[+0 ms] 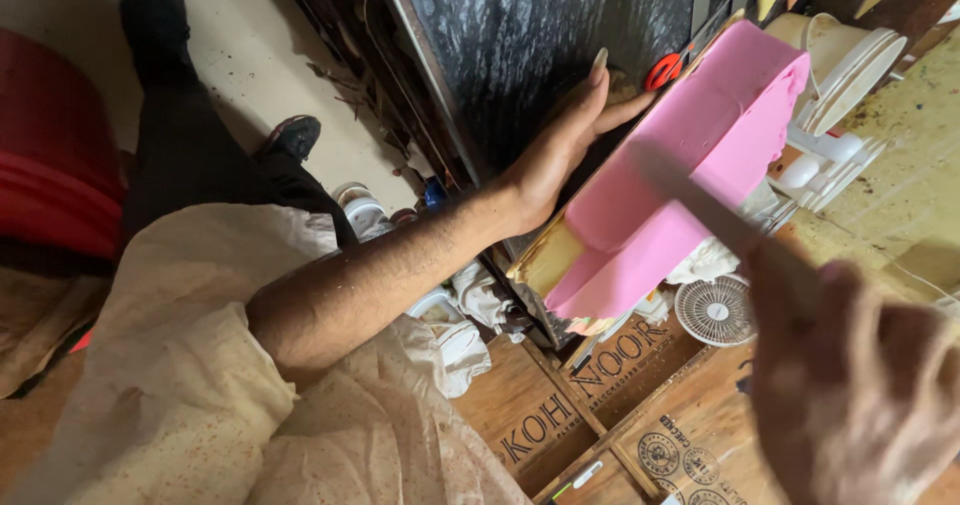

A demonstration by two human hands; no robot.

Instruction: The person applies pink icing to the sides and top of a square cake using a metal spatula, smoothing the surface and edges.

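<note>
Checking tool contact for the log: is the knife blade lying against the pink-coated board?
Yes, the right hand holds a long metal blade flat across the pink-coated rectangular board, steadied by the left hand.

Single head cam, no second view, so no overlap. It looks steeply down and is rolled hard: the floor (240, 55) sits upper left, wooden crates (560, 405) lower middle. Very close in: right hand (860, 385) blurred at lower right, left hand (560, 150) mid-frame against the pink block (690, 155).
</note>
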